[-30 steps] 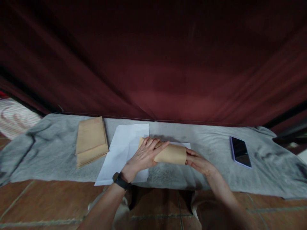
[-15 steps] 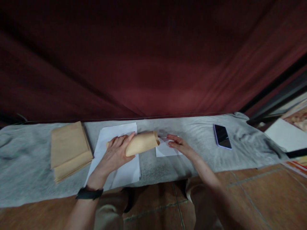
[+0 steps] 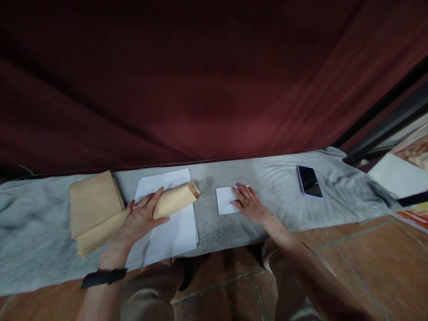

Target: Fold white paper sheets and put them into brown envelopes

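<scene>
My left hand [image 3: 140, 218] grips a tan paper envelope [image 3: 179, 199] that bulges open like a tube, held just above a stack of white sheets [image 3: 169, 223]. My right hand [image 3: 249, 204] lies flat, fingers spread, on a small folded white paper [image 3: 225, 200] on the grey cloth [image 3: 277, 178]. A pile of tan envelopes [image 3: 92, 209] sits to the left of my left hand. A black band is on my left wrist.
A phone [image 3: 309, 181] with a lilac case lies screen up at the right of the grey cloth. A dark red curtain [image 3: 214, 80] hangs right behind the cloth. Brown tiled floor [image 3: 351, 254] lies in front, with my knees below.
My left hand has carried the tan envelope leftward, away from my right hand. My right hand let go of the envelope and settled flat on the small white paper. The view shifted right.
</scene>
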Motion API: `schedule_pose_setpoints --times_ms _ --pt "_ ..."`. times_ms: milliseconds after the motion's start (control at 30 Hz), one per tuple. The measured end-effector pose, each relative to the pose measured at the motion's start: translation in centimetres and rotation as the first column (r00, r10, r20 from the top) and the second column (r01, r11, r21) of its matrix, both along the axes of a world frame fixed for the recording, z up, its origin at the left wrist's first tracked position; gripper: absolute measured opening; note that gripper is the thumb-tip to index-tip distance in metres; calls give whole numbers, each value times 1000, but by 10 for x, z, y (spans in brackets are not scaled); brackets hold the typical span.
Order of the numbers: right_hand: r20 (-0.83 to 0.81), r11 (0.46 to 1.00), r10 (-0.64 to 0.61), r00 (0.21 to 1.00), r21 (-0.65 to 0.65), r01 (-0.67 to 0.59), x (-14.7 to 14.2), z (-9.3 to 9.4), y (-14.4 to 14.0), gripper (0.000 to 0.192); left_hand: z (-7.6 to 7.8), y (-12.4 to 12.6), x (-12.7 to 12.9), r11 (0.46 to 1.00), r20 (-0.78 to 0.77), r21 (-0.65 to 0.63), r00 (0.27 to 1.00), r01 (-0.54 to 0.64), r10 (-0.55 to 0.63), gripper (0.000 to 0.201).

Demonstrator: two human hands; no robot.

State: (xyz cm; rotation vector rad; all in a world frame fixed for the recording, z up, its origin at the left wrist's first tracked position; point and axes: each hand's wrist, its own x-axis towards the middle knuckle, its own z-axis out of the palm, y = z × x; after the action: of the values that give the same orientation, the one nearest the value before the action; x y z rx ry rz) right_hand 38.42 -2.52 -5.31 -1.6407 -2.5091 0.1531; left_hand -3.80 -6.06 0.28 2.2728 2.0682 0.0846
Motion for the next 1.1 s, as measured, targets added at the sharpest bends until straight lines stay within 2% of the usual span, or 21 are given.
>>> schedule_pose_setpoints --times_ms 267,433,533,600,700,767,833,933,1000,1100 --pt "-67 999 -9 998 39 11 -10 -4 -5 59 9 -4 10 998 41 -45 998 -52 54 93" --pt "-71 999 -10 997 40 12 -11 -4 -6 59 10 -4 11 993 41 -56 994 -101 103 104" --pt "-62 999 -18 998 41 20 -11 -2 -6 58 14 -6 19 998 70 22 996 -65 64 109" --pt "-57 999 -19 998 38 21 -11 -1 -6 58 18 -7 40 986 119 164 992 29 -49 102" --pt "-46 999 -22 999 38 24 -11 0 -6 57 20 -11 95 927 238 309 927 211 -290 80" --pt "-40 999 -26 999 45 28 -12 1 -6 57 13 -14 139 898 290 291 864 330 -412 70" --pt "-31 998 -29 999 51 31 -12 1 -6 56 -1 -16 179 869 268 229 830 439 -490 65" --pt "-18 998 -20 1000 53 20 -11 1 -5 55 -25 -14 217 861 210 181 836 476 -507 61" --pt "-18 999 -10 1000 51 11 -11 0 -5 55 -36 -9 229 885 176 177 871 431 -459 63" --pt "-24 999 -15 1000 38 16 -10 -1 -4 57 -45 1 237 929 148 171 923 329 -354 66"
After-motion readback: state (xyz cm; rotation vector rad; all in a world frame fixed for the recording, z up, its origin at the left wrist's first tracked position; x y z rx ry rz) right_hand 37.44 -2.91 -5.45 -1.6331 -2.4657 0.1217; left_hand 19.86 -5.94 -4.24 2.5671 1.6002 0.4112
